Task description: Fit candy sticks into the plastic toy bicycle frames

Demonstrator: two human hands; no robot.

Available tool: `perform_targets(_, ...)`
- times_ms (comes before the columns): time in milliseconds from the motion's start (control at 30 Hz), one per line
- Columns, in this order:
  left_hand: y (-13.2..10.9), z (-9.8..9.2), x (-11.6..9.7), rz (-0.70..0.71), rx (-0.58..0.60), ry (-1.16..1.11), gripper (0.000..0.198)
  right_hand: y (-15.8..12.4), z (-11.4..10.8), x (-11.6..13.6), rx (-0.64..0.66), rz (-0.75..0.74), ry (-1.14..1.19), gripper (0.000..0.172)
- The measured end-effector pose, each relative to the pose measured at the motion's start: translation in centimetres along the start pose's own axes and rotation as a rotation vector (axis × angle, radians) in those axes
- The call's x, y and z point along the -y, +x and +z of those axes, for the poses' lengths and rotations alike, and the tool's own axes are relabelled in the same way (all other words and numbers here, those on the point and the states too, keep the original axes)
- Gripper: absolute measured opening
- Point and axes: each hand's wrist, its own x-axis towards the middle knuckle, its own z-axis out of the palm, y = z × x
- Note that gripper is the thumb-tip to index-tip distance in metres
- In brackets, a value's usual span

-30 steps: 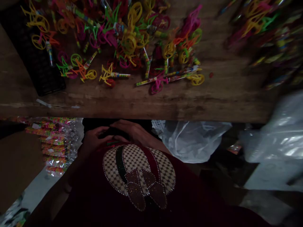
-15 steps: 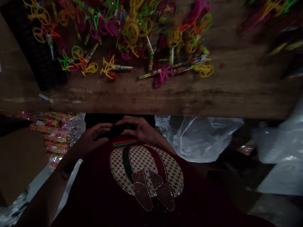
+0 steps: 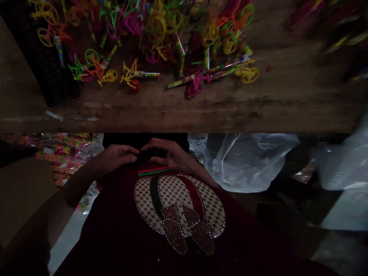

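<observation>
My left hand [image 3: 122, 156] lies in my lap just below the table edge, fingers loosely stretched towards my right hand and the thumb close under them. Opposite it, my right hand [image 3: 169, 153] rests with curved fingers and a gap between thumb and forefinger. The fingertips of both hands nearly meet, and I see nothing held in either. Beneath them is the hem of a dark red shirt [image 3: 115, 222] with a red and green strip and a studded pattern. It is dark around the hands, so small details are hard to make out.
On the wooden table [image 3: 186, 119] lies a heap of colourful plastic toy bicycles [image 3: 132, 76] with candy-filled tubes. A black basket [image 3: 57, 84] stands at the left. Packed bags [image 3: 69, 157] and a cardboard box [image 3: 23, 191] are lower left; a clear plastic bag [image 3: 247, 165] hangs right.
The left hand has shifted slightly inward, its thumb and fingers drawing closer together. My right hand stays about where it was. The view has tilted slightly, so the table appears a little higher.
</observation>
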Motion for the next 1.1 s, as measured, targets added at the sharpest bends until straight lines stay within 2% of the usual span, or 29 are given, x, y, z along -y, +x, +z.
perform_targets(200,0.0,1.2,-0.7,-0.040,-0.017,-0.061,0.025,0.0,0.1,-0.1,0.015,-0.051,-0.030,0.024)
perform_targets(333,0.0,1.5,-0.7,-0.074,-0.038,-0.151,0.025,0.1,0.2,-0.4,0.000,-0.144,-0.111,0.024)
perform_targets(433,0.0,2.0,-0.6,-0.085,-0.081,-0.233,0.027,-0.3,0.1,0.0,-0.021,-0.182,-0.225,0.038)
perform_targets(533,0.2,2.3,-0.3,-0.094,-0.118,-0.277,0.030,-0.9,-0.4,1.1,-0.128,-0.157,-0.285,0.050)
perform_targets(600,0.3,2.3,-0.1,-0.107,-0.129,-0.280,0.030,-1.3,-1.0,1.8,-0.241,-0.111,-0.313,0.042)
perform_targets(667,0.5,2.1,0.0,-0.118,-0.117,-0.282,0.029,-1.5,-1.3,2.2,-0.277,-0.067,-0.332,0.030)
perform_targets(733,0.6,1.9,0.1,-0.116,-0.100,-0.277,0.030,-1.5,-1.5,2.2,-0.218,-0.053,-0.324,0.024)
perform_targets(833,0.6,1.8,0.0,-0.113,-0.078,-0.273,0.032,-1.1,-1.5,1.5,-0.100,-0.055,-0.247,0.029)
perform_targets(900,0.6,1.8,-0.1,-0.115,-0.072,-0.283,0.033,-0.7,-1.6,1.2,-0.071,-0.035,-0.168,0.028)
perform_targets(1033,0.5,1.9,-0.4,-0.128,-0.068,-0.283,0.034,-0.1,-2.6,1.5,-0.021,0.073,-0.100,0.013)
perform_targets(1100,0.5,1.9,-0.4,-0.123,-0.068,-0.270,0.034,0.2,-3.0,2.1,0.019,0.104,-0.109,0.011)
